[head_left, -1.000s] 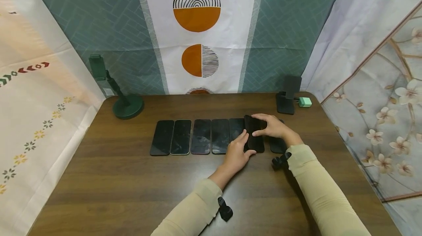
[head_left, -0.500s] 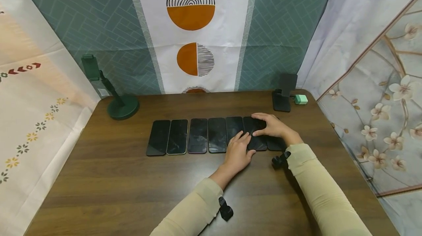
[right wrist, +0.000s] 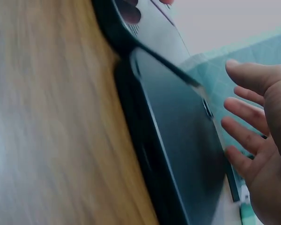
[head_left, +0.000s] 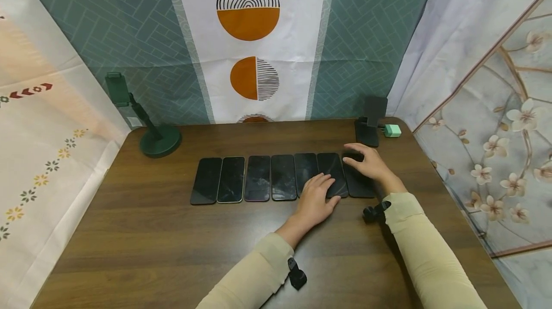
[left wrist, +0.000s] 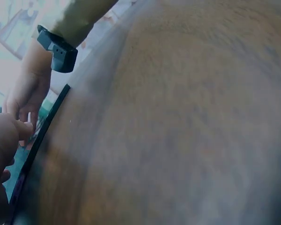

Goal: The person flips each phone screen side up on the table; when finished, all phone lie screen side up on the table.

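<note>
Several dark phones lie side by side in a row, among them a gold-edged phone (head_left: 231, 179) near the left end. My left hand (head_left: 315, 199) rests its fingers on the second phone from the right (head_left: 331, 165), thumb by its lower edge. My right hand (head_left: 368, 165) is over the rightmost phone (head_left: 360, 184), its fingers spread and loosely bent. In the right wrist view that right hand (right wrist: 260, 126) stands apart from the phone's glossy face (right wrist: 182, 136) and holds nothing. The left wrist view shows only part of my left hand (left wrist: 2, 145) beside a phone's thin edge (left wrist: 42, 136).
A green round-based stand (head_left: 159, 141) is at the table's back left. At the back right stands a black phone stand (head_left: 367, 131), with a mint-green charger block (head_left: 392, 131) beside it. The wooden table (head_left: 172, 251) ends at a fabric-hung wall.
The phone that both hands held tilted now lies flat in the row, against the rightmost phone. My right hand has left it and moved right; my left hand stays on it.
</note>
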{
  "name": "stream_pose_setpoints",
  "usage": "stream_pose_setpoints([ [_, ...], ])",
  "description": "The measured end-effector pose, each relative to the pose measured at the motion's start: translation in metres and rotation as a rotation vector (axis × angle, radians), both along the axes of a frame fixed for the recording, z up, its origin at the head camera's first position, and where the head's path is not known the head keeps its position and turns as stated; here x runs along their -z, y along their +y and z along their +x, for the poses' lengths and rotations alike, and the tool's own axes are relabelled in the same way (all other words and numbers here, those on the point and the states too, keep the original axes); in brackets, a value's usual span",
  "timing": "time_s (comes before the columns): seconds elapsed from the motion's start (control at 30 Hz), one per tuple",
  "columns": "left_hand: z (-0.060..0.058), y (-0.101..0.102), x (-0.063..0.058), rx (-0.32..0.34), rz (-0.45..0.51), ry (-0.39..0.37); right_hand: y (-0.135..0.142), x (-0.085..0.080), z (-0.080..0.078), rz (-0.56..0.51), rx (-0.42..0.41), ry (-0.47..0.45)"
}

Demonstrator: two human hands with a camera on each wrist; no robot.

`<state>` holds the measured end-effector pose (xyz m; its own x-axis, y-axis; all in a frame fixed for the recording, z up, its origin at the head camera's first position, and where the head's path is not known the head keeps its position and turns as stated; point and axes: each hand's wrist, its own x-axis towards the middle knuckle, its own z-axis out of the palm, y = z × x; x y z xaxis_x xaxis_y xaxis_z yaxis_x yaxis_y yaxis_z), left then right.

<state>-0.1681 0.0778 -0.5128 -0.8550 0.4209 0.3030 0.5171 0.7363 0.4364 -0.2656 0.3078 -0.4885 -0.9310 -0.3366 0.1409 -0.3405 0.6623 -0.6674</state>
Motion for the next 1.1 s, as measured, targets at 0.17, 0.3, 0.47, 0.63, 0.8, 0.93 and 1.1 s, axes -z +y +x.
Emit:
stream_pose_setpoints([
  [0.17,0.001,0.008,0.0,0.042,-0.012,-0.002,0.021,0.003,0.006,-0.005,0.025,-0.023],
  [0.3,0.001,0.015,0.0,0.053,-0.032,0.006,0.036,0.005,0.008,0.015,0.045,-0.022],
  [0.47,0.001,0.026,-0.002,0.075,-0.051,-0.013,0.047,0.001,0.008,0.074,0.014,-0.086],
  [0.63,0.002,0.038,-0.002,0.093,-0.079,-0.038,0.05,-0.003,0.006,0.151,-0.058,-0.134],
  [0.8,0.002,0.044,-0.001,0.085,-0.11,-0.03,0.049,0.0,0.005,0.149,-0.039,-0.138],
  [0.93,0.002,0.045,0.001,0.081,-0.127,-0.024,0.047,0.002,0.006,0.115,-0.022,-0.13],
  [1.1,0.002,0.046,0.002,0.085,-0.131,-0.028,0.046,0.005,0.009,0.076,-0.027,-0.075],
])
